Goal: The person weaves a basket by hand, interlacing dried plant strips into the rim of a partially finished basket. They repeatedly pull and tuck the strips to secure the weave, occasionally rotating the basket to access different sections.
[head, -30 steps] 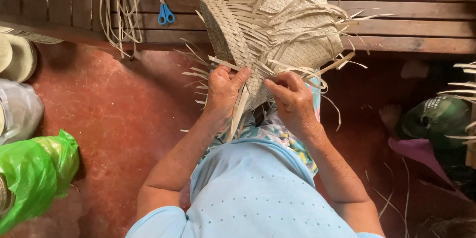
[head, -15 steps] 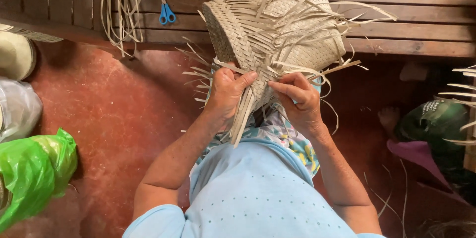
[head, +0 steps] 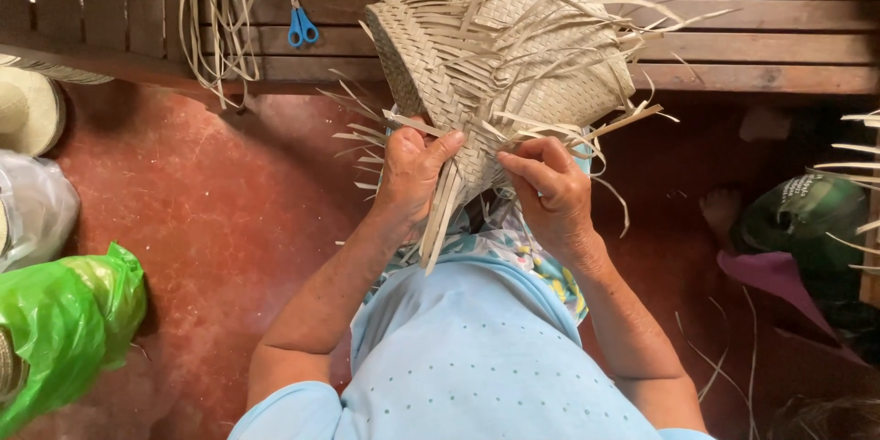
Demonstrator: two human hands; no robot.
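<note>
A half-woven basket of pale palm-leaf strips [head: 513, 37] rests against my lap, its base turned away and many loose strip ends sticking out. My left hand [head: 412, 174] grips its near corner, thumb pressed over a bundle of strips that hang down toward my light blue shirt. My right hand [head: 550, 192] pinches loose strips at the same lower edge, fingers curled around them. Both hands sit close together under the basket.
A wooden slatted bench [head: 752, 27] runs across the top, with blue-handled scissors [head: 299, 20] and a hank of loose strips [head: 218, 9] on it. A green plastic bag [head: 64, 321] and a clear bag lie left on the red floor. Another person's foot [head: 724, 211] and dark cloth sit right.
The basket has turned slightly and shifted right. My right hand has drawn in closer to the left hand along the lower edge, working the strips.
</note>
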